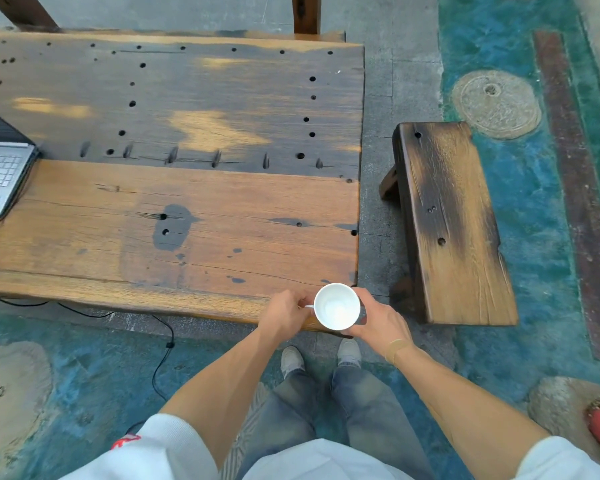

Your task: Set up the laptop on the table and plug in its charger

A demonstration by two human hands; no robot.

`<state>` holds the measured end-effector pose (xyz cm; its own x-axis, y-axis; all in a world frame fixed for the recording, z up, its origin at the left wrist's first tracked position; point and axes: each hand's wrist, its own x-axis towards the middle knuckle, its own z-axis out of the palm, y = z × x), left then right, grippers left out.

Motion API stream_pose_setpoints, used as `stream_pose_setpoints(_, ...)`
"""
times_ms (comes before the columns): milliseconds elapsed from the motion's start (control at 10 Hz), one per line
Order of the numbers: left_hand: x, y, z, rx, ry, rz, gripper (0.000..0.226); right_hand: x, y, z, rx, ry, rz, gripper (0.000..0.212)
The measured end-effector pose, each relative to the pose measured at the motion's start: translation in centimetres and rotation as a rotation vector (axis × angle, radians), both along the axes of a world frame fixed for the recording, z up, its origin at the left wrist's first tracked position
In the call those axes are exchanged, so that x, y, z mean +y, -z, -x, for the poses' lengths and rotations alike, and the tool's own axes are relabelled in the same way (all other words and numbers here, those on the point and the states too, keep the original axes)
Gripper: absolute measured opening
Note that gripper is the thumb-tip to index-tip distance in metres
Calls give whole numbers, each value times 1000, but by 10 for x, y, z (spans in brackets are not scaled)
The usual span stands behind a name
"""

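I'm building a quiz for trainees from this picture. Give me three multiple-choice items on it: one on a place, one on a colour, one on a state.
1. Where does the laptop sit on the table?
A. far left edge of view
B. centre
C. right end

2. What colour is the cup?
A. red
B. white
C. black

3. How is the cup held?
A. left hand only
B. right hand only
C. both hands

Answers:
1 A, the open laptop is cut off by the left edge of view.
2 B, its rim and inside are white.
3 C, the left hand pinches the handle and the right hand cups the side.
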<state>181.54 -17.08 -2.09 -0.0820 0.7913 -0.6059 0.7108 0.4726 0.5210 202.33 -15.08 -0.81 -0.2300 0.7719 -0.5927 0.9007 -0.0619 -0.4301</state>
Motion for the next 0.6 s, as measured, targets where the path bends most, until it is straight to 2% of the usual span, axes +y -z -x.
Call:
stream_pose_setpoints(300, -2, -4, 5, 21, 50, -1, 23, 5, -7, 2, -15, -33, 22, 91)
stream_pose_setpoints(400, -1, -6, 11, 49, 106, -15, 35, 8, -14, 1, -20, -54, 16, 105)
stream_pose_setpoints(600, 0, -20, 30, 145, 149, -39, 56, 15, -31, 1, -72, -198, -69, 118)
